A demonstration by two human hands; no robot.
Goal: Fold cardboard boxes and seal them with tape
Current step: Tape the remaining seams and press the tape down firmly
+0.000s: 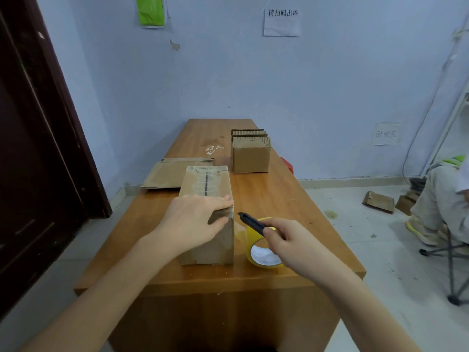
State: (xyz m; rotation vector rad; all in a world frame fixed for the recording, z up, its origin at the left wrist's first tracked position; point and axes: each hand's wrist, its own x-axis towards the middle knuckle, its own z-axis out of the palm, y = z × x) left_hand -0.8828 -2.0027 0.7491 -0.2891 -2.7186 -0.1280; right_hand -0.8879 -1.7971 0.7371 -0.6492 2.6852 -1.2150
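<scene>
Lying flat atop the box (205, 184), left fingers (215, 202); right fingers (274, 236) pinch cutter (251, 221).

I record a wooden table (266, 189) running from my near side to the far wall (228, 72), which is pale blue; white smears (213, 149) mark its far half. A dark brown door (33, 148) stands at left. On the wall: a green sheet (150, 11) upper left, a chipped patch (174, 45) below it, a white printed notice (282, 22) upper centre, a handwritten notice (386, 134) low right. A red object (287, 164) shows just past the table's right edge. At far right a person (441, 199) sits on a folding stool (454, 270) on the pale floor (368, 250); a thin cable (418, 128) runs down the wall near them
</scene>
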